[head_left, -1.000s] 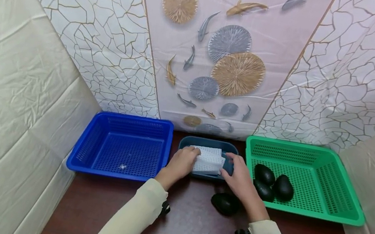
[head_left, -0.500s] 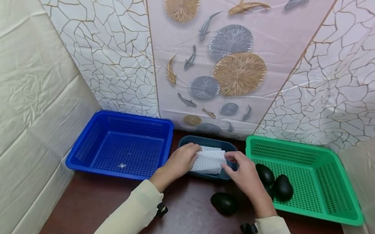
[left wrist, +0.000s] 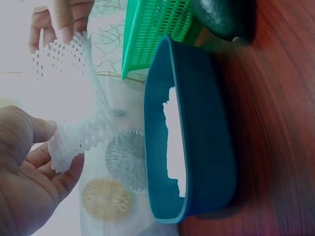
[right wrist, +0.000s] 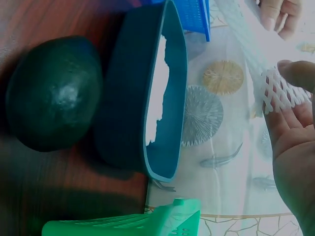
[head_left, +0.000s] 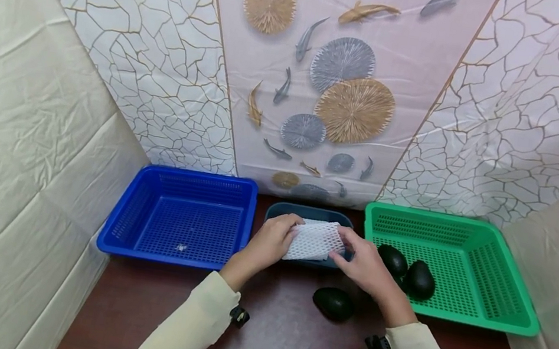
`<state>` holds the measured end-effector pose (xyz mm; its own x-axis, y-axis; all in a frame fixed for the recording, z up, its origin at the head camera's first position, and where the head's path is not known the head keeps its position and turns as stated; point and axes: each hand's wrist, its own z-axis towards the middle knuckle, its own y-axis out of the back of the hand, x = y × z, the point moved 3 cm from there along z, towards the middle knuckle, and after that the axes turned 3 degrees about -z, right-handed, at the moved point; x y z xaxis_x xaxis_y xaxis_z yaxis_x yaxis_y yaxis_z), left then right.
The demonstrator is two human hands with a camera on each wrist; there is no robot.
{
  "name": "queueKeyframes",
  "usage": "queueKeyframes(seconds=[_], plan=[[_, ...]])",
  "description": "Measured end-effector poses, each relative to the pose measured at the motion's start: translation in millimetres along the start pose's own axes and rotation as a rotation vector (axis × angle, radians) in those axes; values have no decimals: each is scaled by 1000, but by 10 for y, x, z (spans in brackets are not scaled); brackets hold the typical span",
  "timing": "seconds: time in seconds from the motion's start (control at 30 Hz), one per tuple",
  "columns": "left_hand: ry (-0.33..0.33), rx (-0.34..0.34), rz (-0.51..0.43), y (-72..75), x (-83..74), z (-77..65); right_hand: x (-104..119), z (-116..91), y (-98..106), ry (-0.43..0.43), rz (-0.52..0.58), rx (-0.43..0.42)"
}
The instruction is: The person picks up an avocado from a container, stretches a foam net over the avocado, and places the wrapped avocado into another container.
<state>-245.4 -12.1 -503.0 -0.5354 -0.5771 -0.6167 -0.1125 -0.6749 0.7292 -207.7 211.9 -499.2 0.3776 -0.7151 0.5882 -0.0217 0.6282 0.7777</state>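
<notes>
Between my hands, above the dark teal bin (left wrist: 209,132), a white foam net sleeve (head_left: 313,241) is held stretched out. My left hand (head_left: 269,238) pinches its left end between thumb and fingers. The right end is held by my right hand (head_left: 365,262), whose thumb (right wrist: 295,73) lies on the mesh in the right wrist view. More white foam pieces (left wrist: 174,142) lie inside the bin. A dark avocado (head_left: 333,304) rests on the table in front of the bin, near my right forearm.
A blue perforated basket (head_left: 111,240) stands on the left, with a small pale speck on its floor. On the right, a green basket (head_left: 526,287) holds dark avocados (head_left: 420,280) in its left part. A patterned cloth wall (head_left: 261,154) rises behind.
The foam net sleeve has come up from the stack in the bin and now spans both hands. My right hand has closed onto its right end. The avocado on the table has stayed put.
</notes>
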Motion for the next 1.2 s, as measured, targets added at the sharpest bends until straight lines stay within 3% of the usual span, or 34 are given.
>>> queueKeyframes(seconds=[0.23, 0.3, 0.53, 0.87, 1.2], plan=[[22, 43, 46, 43, -138, -36, 42, -13, 25, 80, -51, -87], [-7, 26, 82, 55, -200, -40, 43, -12, 42, 104, -52, -117], [-212, -69, 152, 82, -485, -6, 73, -10, 65, 137, -42, -134], [-232, -77, 179, 13, -604, 30, 166, -42, 96, 187, -81, -170], [-241, -156, 110, 11, -589, 20, 46, -98, 80, 143, -133, -36]])
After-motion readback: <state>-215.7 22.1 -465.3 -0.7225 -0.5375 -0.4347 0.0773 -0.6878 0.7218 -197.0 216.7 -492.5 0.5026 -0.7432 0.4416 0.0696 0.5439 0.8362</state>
